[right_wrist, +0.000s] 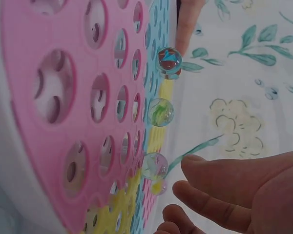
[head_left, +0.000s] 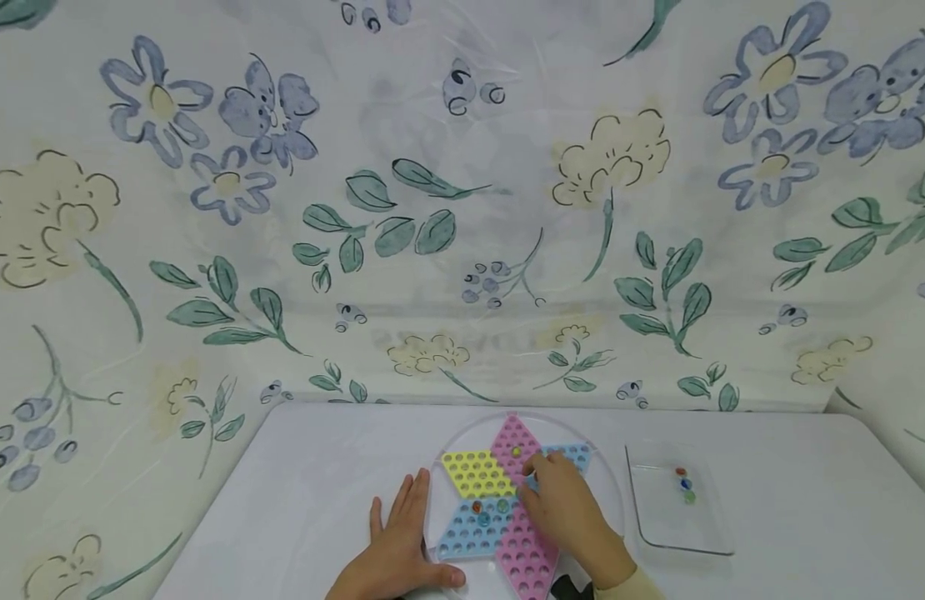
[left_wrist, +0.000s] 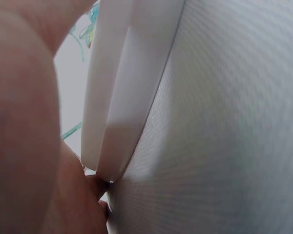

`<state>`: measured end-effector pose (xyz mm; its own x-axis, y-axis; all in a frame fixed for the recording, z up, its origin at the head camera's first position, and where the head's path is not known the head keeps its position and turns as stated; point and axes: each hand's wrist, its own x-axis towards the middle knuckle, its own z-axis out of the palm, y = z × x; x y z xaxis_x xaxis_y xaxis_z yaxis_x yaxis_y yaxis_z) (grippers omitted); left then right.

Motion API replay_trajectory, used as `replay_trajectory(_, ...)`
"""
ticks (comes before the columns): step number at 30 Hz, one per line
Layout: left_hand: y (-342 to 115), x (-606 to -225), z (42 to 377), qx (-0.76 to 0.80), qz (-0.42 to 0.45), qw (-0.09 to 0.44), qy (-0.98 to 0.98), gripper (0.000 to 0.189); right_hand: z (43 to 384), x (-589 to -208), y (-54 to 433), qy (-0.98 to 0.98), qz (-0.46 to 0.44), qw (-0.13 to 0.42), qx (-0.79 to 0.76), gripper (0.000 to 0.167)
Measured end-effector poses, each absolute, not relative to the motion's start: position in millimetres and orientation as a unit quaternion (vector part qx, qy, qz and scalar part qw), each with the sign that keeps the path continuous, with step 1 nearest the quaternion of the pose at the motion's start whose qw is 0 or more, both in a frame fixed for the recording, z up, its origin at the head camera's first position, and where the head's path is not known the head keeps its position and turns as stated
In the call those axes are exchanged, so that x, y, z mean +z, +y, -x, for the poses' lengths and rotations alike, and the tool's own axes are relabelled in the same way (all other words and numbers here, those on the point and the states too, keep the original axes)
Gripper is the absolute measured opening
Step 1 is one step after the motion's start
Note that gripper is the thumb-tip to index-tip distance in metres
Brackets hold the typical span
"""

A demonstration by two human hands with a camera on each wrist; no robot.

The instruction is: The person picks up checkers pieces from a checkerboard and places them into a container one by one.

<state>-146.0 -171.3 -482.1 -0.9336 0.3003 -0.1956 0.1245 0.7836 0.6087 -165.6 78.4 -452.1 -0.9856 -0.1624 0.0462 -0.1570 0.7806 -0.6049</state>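
Note:
A star-shaped marble board [head_left: 473, 546] in pink, yellow and blue, full of round holes, lies on the white table. My left hand [head_left: 402, 542] rests at its left rim with fingers spread and straight. In the left wrist view, the white board rim [left_wrist: 132, 87] shows beside that hand. Over the board's middle hovers my right hand [head_left: 563, 504]. Seen from the right wrist, its thumb [right_wrist: 219, 170] and forefinger point toward a clear marble [right_wrist: 155, 165], a small gap apart. A green marble [right_wrist: 161, 112] and a blue-and-red marble [right_wrist: 169, 61] sit farther along.
Right of the board stands a clear tray [head_left: 683, 548] with an orange marble [head_left: 681, 472], a blue marble [head_left: 685, 483] and a green marble [head_left: 690, 497]. A yellow marble [head_left: 517, 452] sits on the far pink section. Flower-patterned cloth [head_left: 462, 250] hangs behind the table.

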Motion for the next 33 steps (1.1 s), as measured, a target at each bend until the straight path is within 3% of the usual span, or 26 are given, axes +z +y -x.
replay_trajectory(10, -170.1, -484.2, 146.0, 0.307, -0.111, 0.147, 0.934, 0.145, 169.4, -457.2, 79.0, 0.944, 0.115, 0.039, -0.308, 0.015)
replay_trajectory(33, -170.7, -482.4, 145.8, 0.317, -0.116, 0.141, 0.931, 0.144, 167.7, -458.1, 76.2, 0.948, 0.122, 0.015, -0.294, 0.013)
